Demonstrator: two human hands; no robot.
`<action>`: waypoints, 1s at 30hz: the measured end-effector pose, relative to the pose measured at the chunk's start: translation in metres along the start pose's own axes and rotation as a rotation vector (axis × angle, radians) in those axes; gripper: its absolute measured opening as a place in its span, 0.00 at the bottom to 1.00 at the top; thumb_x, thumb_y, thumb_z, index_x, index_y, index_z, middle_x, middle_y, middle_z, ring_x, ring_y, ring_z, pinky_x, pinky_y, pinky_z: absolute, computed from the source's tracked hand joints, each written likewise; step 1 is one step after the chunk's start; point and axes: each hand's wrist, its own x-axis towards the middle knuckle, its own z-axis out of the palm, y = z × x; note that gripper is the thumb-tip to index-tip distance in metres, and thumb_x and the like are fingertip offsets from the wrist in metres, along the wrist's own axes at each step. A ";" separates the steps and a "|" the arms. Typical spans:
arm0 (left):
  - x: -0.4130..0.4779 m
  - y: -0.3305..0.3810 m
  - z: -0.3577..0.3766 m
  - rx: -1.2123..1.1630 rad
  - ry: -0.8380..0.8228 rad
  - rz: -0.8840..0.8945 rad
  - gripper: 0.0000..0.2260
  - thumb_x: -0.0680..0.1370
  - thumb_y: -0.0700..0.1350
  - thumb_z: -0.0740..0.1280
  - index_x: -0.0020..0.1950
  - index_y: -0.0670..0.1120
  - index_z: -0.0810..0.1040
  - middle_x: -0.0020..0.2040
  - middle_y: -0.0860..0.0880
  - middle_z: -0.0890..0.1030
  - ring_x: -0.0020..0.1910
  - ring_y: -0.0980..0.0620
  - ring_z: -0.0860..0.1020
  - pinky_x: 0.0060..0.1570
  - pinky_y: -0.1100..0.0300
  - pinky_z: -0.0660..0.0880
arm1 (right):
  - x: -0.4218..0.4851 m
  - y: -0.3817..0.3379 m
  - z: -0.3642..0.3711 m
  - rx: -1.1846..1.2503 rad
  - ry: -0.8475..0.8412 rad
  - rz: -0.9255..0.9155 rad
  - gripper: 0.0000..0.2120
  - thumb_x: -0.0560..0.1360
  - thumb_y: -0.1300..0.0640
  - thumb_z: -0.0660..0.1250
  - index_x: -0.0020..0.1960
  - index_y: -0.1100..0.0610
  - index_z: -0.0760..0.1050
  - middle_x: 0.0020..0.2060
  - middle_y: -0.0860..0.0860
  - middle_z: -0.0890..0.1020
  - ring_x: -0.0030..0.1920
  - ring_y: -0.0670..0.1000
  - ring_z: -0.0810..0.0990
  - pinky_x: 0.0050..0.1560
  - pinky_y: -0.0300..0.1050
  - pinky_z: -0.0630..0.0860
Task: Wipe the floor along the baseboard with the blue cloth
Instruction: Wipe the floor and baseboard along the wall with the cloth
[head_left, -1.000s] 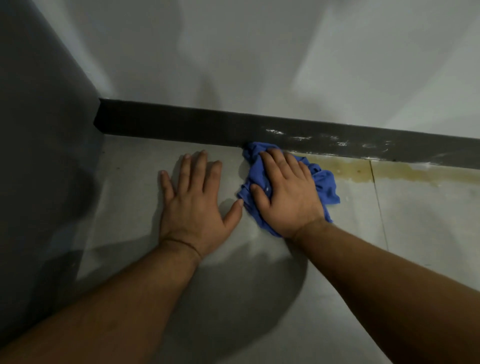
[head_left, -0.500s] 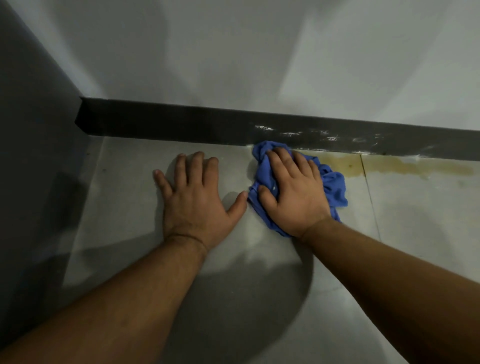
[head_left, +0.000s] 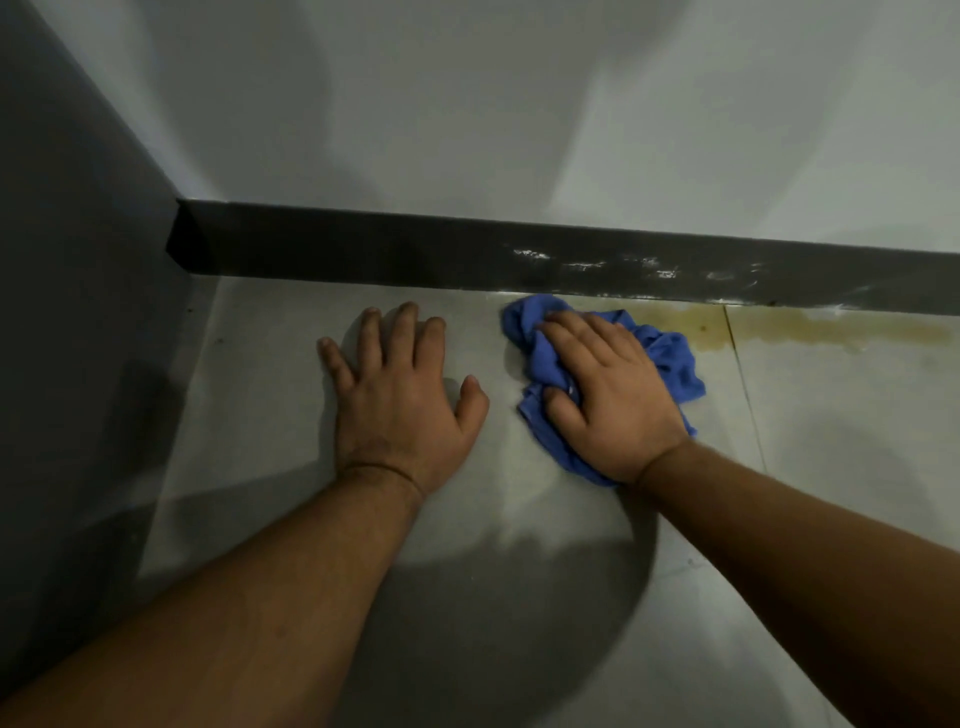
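Right hand (head_left: 613, 400) pressing crumpled blue cloth (head_left: 670, 358) on grey tiled floor (head_left: 519, 519), gripping it, beside dark baseboard (head_left: 363, 249), yellowish stain (head_left: 810, 330) just right, left hand (head_left: 400, 405) flat, fingers spread.

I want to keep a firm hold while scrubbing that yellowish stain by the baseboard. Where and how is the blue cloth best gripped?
Probably from above, palm down over its bunched middle, as the right hand does now. The blue cloth lies crumpled flat on the floor, so there is no edge to pinch; its thick folds give the fingers purchase, with loose fabric toward the stain.
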 end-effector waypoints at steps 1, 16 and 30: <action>0.000 0.000 0.000 0.001 0.000 -0.001 0.37 0.74 0.66 0.45 0.79 0.50 0.62 0.82 0.44 0.61 0.82 0.37 0.56 0.75 0.26 0.53 | 0.004 -0.001 0.000 -0.008 0.004 0.038 0.34 0.79 0.38 0.52 0.81 0.52 0.61 0.80 0.52 0.65 0.79 0.56 0.61 0.80 0.59 0.55; 0.000 0.000 0.001 -0.008 0.015 -0.011 0.36 0.75 0.62 0.47 0.79 0.47 0.63 0.82 0.44 0.62 0.82 0.38 0.56 0.77 0.28 0.53 | 0.006 -0.007 0.004 -0.012 -0.022 -0.158 0.32 0.80 0.40 0.55 0.81 0.52 0.62 0.80 0.51 0.65 0.80 0.55 0.60 0.81 0.59 0.52; -0.001 -0.006 0.005 0.005 0.009 0.047 0.39 0.77 0.73 0.43 0.82 0.52 0.61 0.84 0.46 0.58 0.83 0.38 0.53 0.78 0.30 0.49 | 0.000 -0.024 0.006 -0.001 -0.051 -0.222 0.31 0.81 0.41 0.57 0.81 0.48 0.61 0.80 0.47 0.63 0.82 0.54 0.56 0.81 0.60 0.49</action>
